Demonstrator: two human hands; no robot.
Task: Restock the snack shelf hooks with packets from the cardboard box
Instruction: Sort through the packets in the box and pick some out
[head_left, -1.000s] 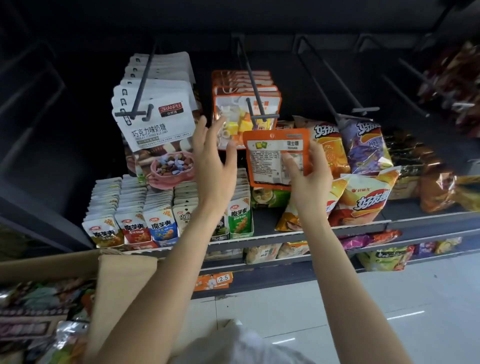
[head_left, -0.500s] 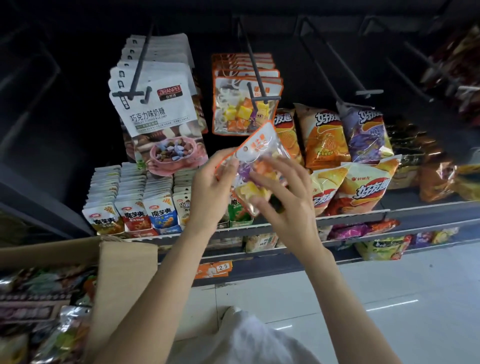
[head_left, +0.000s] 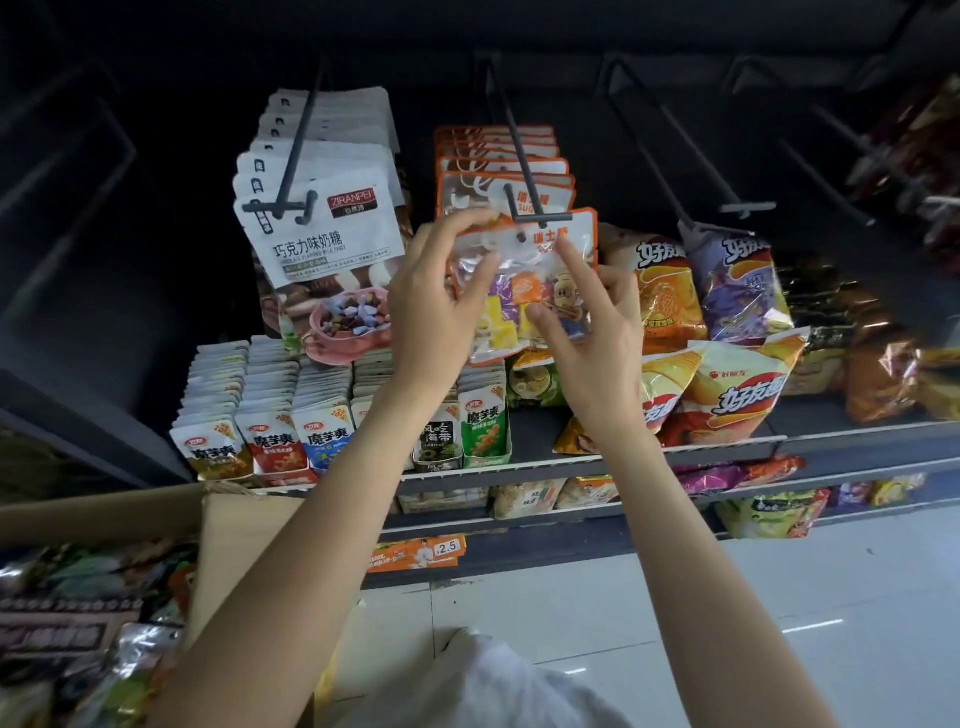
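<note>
packet (head_left: 524, 291) raised to hook (head_left: 527, 176) | both hands gripping | neighbour label: ZIRANPEI (head_left: 350, 200)

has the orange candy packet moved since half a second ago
Yes. The orange candy packet, held by both hands, has gone up from below the middle hook's crossbar until its top edge reaches it.

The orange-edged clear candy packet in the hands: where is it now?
Head view, centre: the orange-edged clear candy packet sits at the middle black hook's tip, held by left hand and right hand.
</note>
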